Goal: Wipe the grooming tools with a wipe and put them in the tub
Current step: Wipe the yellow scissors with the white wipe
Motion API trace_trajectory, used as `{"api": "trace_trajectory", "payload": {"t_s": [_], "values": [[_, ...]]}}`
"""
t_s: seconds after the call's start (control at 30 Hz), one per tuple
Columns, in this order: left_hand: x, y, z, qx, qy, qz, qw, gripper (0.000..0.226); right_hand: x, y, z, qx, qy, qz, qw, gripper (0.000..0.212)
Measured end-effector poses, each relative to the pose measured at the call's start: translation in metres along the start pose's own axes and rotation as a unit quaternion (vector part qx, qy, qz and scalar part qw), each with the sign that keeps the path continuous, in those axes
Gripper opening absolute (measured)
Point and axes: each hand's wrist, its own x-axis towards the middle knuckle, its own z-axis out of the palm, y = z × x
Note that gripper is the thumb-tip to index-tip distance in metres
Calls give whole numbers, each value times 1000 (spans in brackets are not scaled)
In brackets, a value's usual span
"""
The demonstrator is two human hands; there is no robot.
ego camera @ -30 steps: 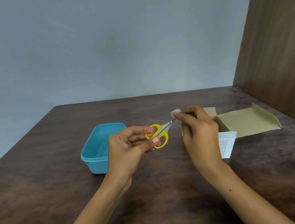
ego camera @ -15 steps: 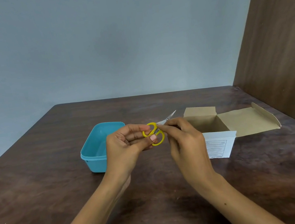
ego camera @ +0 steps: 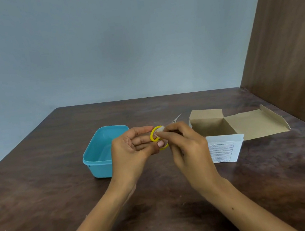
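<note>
Small scissors (ego camera: 155, 134) with yellow ring handles are held above the table, their thin metal blades pointing up and to the right. My left hand (ego camera: 133, 153) grips them by the handles, thumb on the lower ring. My right hand (ego camera: 185, 146) pinches a small white wipe (ego camera: 160, 129) against the upper yellow ring. The light blue tub (ego camera: 98, 152) stands on the table just left of my left hand, open at the top; I see nothing inside it.
An open brown cardboard box (ego camera: 227, 124) with a white printed front panel sits on the dark wooden table (ego camera: 62, 206) right of my hands, its lid flap spread to the right. A brown wooden panel (ego camera: 292, 56) rises at the right edge.
My right hand with the wipe has slid down from the blade tip to the yellow handle rings. The blades now show bare. My left hand has kept its hold.
</note>
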Motion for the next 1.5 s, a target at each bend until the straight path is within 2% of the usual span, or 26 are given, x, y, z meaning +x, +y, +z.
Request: {"api": "trace_trajectory", "payload": {"t_s": [0.17,0.37,0.47,0.63,0.8,1.07,1.27,1.5], "values": [[-1,-1,2,7,-13,-1,1000,31,2,6,1,-27,34,45,998,36],[-1,0,3,5,-14,-11,1000,29,3,1,2,4,72,62,996,29],[-1,-1,3,8,-16,-12,1000,29,3,0,3,-1,51,58,997,29],[-2,-2,1,25,-6,3,1000,31,-1,-6,4,10,-34,-16,999,28],[-2,-1,5,13,-28,-6,1000,29,6,5,-1,-32,28,23,999,28],[-2,-1,2,25,-10,-5,1000,31,1,-7,-1,-7,-47,-49,998,28],[2,0,-2,-32,-14,-37,999,30,1,9,-6,-22,13,1,1000,22],[2,-1,-5,-61,-33,-68,995,33,-1,2,-5,-11,3,-13,1000,25]]}}
